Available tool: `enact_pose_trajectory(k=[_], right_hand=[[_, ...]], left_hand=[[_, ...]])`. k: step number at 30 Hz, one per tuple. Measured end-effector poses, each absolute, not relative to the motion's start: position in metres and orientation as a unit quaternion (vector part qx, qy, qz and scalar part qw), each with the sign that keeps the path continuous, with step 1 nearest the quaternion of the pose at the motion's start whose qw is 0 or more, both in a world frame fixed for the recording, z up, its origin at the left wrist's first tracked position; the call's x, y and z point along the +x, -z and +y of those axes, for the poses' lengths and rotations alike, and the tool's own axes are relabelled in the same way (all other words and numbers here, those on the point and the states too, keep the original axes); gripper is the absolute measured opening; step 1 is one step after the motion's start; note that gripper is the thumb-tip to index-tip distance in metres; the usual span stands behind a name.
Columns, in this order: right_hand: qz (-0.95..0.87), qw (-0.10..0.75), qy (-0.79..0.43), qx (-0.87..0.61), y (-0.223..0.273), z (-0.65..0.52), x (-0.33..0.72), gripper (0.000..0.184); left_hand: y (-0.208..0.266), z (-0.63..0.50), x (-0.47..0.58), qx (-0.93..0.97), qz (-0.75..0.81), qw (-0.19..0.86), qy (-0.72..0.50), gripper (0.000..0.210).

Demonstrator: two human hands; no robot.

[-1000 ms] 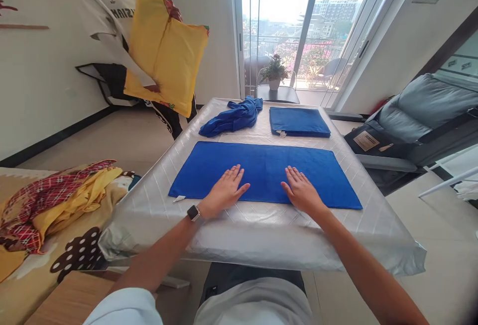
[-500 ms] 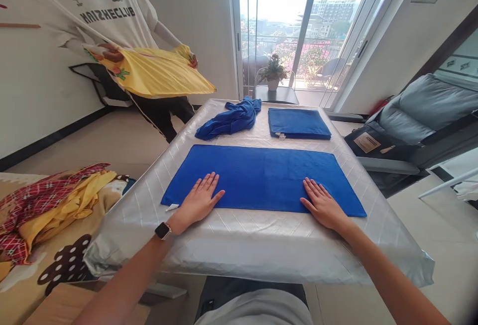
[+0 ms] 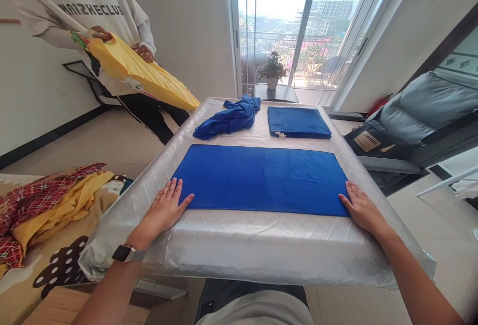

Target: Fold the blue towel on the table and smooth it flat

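Observation:
A blue towel [image 3: 257, 180] lies flat and wide across the silver-covered table [image 3: 261, 250] in front of me. On its near left corner rests my left hand [image 3: 164, 208], palm down with fingers spread. My right hand [image 3: 362, 205] lies flat at the near right corner, fingers stretched over the edge. Neither hand grips anything. Farther back on the right sits a stack of folded blue towels [image 3: 298, 121] with white tags showing. To its left is a crumpled blue towel [image 3: 231, 117].
At the back left a person [image 3: 89, 16] holds a yellow cloth [image 3: 138, 71]. Plaid and yellow cloths [image 3: 56, 205] lie at left. A grey padded chair [image 3: 429, 111] stands right of the table. A potted plant [image 3: 272, 71] is by the glass door.
Both my hands have slid apart over the towel, the left one leftward and the right one rightward, to its ends. The person's yellow cloth has swung downward and turned.

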State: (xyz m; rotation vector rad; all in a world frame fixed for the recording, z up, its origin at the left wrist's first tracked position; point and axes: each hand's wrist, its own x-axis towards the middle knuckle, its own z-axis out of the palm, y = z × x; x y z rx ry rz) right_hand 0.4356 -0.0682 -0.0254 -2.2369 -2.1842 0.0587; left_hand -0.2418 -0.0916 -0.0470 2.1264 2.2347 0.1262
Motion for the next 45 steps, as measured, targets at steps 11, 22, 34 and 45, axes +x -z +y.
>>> enact_pose_trajectory(k=[11,22,34,45], right_hand=[[-0.735,0.091,0.026,-0.671,-0.006,-0.065,0.364,0.074],[-0.829,0.080,-0.083,-0.547,-0.015,0.008,0.175,0.075],[-0.824,0.058,-0.097,-0.556,0.005,0.008,0.177,0.080],[-0.788,0.032,-0.085,-0.609,0.003,0.011,0.212,0.089]], left_hand=[[0.016,-0.090,-0.222,0.731,0.681,0.035,-0.022,0.094],[-0.006,0.026,-0.014,0.864,0.495,0.031,-0.090,0.079],[0.017,0.025,-0.021,0.865,0.491,0.047,-0.089,0.086],[0.011,0.030,-0.051,0.825,0.557,0.064,-0.068,0.095]])
